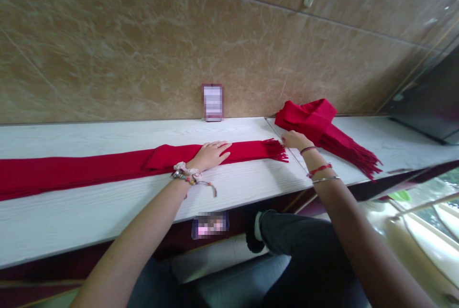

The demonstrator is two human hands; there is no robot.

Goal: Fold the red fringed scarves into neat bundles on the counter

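A long red scarf [89,170] lies folded lengthwise along the white surface, running off the left edge of the view. My left hand [210,156] rests flat on it with the fingers stretched out, near a turned-over flap [161,157]. At the scarf's right end, my right hand [296,140] is closed, its fingertips pinched at the upper strands of the fringe [276,149]. The fingertips are partly hidden. Just behind that hand, a second red scarf [311,119] lies loosely bunched, its fringe hanging over the front edge.
The narrow white shelf [244,188] runs along a brown marbled wall [143,59]. A small card or phone-like frame [213,103], blurred, leans on the wall. Below the front edge is another blurred rectangular item [210,225]. A dark box-like object [430,97] stands far right.
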